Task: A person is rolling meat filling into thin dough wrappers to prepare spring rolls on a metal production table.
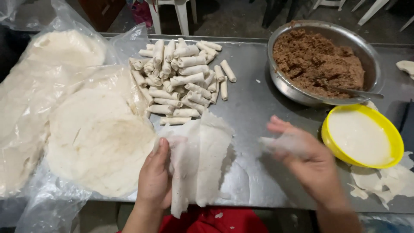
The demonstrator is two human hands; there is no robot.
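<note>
While a heap of finished pale rolled pastry sticks [183, 77] already lies on the grey metal table [254, 112], the work looks well under way but not near its end. Left hand [154, 181] pinches a thin white translucent wrapper sheet [200, 159] at its left edge, thumb on top; the sheet hangs half off the table's near rim, unfilled. Right hand [308, 162] is blurred, fingers loosely spread, with a small torn scrap of wrapper [276, 142] against them; whether it grips the scrap, cannot tell.

Left to do, by my judgement: plenty. A round stack of flat white wrappers [99, 142] sits on crumpled clear plastic bags [47, 203], and the steel bowl of brown minced filling [317, 60] is nearly full, spoon [355, 92] resting in it. Yellow bowl of white paste [362, 136] stands just beside the right hand. Torn wrapper bits [384, 183] litter the table's right edge. Nothing blocks the space between the hands.
</note>
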